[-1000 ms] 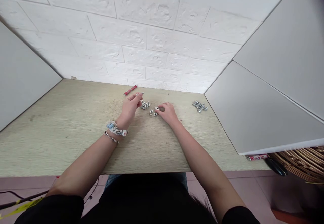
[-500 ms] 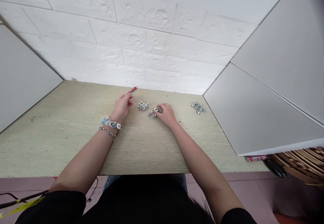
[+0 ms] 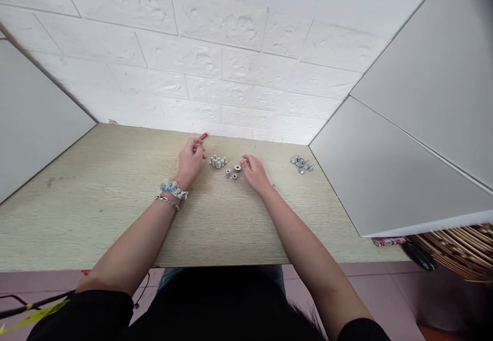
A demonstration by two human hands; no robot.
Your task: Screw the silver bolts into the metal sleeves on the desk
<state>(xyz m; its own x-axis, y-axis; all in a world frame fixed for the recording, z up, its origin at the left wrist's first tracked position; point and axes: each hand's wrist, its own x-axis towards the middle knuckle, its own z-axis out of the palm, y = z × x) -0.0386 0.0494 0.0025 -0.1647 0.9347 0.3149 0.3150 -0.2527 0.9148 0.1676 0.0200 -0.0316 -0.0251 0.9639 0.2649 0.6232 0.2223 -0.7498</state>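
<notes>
Fingers curled, the left hand is sitting beside some upright bolts, though whether it is gripping anything I cannot tell. The right hand, loosely parted, is sitting just beside a round metal piece. Screws are lying farther right, and a red tube is lying behind the left hand.

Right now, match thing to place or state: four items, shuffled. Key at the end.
Things
1. Red stick
2. Round metal part
3. Bolt cluster
4. Screw pile

Places and states
A. Lying near the right side panel
B. Beside the fingertips of the right hand
C. Partly hidden behind the left hand
D. Mostly standing on end, between the hands

Pairs: 1-C, 2-B, 3-D, 4-A
</notes>
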